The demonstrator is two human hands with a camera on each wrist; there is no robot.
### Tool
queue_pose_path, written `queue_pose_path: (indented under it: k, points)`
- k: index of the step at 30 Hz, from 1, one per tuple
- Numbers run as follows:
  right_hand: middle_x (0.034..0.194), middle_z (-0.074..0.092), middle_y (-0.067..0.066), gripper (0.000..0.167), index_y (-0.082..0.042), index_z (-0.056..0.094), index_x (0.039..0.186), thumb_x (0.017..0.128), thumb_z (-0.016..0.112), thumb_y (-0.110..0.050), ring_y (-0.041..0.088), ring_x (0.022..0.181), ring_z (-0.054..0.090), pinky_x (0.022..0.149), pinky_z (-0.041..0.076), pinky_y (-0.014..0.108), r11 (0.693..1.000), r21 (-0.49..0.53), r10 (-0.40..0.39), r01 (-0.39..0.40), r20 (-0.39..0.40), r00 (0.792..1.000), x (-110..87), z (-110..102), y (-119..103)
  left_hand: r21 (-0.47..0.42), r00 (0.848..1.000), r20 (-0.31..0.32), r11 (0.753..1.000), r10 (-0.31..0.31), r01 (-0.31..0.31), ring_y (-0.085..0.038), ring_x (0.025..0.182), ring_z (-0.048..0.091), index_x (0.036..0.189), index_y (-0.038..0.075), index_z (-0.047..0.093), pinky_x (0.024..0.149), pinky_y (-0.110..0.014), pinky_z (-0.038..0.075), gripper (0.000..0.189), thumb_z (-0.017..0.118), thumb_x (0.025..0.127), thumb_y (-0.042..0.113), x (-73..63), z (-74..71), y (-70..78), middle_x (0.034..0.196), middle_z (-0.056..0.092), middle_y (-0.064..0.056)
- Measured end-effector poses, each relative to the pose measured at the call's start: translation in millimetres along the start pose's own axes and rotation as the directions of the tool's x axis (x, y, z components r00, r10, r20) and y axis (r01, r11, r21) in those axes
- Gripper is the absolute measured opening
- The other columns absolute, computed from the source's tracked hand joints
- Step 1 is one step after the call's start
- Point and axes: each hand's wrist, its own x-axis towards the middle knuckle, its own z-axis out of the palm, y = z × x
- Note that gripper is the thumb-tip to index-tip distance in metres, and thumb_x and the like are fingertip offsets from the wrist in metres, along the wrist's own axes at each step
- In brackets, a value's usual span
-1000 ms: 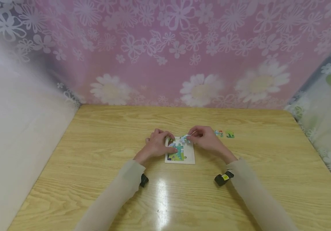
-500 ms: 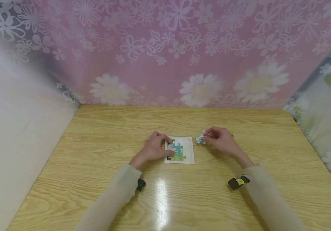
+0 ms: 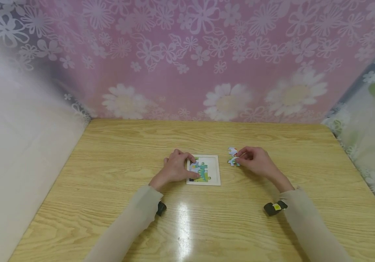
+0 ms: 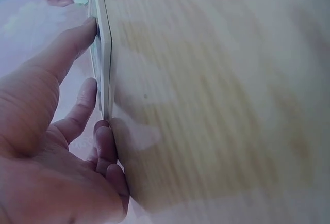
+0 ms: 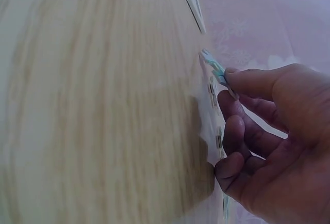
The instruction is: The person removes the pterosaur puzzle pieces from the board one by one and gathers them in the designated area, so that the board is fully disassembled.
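Observation:
A small jigsaw puzzle board (image 3: 214, 171), partly filled with dinosaur-picture pieces on its left side, lies on the table in the head view. My left hand (image 3: 175, 166) rests on its left side; in the left wrist view the thumb and a finger press on the face, while other fingers lie at the edge. To the right of the board, my right hand (image 3: 256, 162) pinches a teal-and-white puzzle piece (image 3: 232, 162) between thumb and fingers. The right wrist view shows this piece (image 5: 214, 68) tilted. Another puzzle piece (image 3: 232, 151) lies just behind it, partly covered by the right fingers.
The wooden table (image 3: 128, 145) reaches back to a pink flowered backdrop (image 3: 180, 91). Loose pieces (image 5: 219, 141) lie flat beneath the right hand in the right wrist view. A black wrist strap (image 3: 275, 207) sits on the right forearm.
My right hand has moved right, away from over the board, carrying the pinched puzzle piece, and now covers more of the loose pieces. The left hand stays on the board.

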Motion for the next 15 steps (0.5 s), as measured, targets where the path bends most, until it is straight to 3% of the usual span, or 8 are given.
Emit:
queue_pose_path:
  k: [15]
  points:
    - [0.082,0.07,0.002,0.01,-0.01,0.072,0.097,0.094,0.074,-0.019,0.013,0.074,0.06,0.07,0.046,0.03,0.99,-0.131,-0.058,0.054,-0.023,0.998,4.6,3.2,3.6,0.021,0.999,0.008,0.999,-0.039,0.039,-0.027,0.117,0.044,0.11,0.032,0.066,0.088,-0.045,0.025,0.042,0.087,0.078,0.051,3.8,2.7,-2.2,0.131,0.051,-0.006]
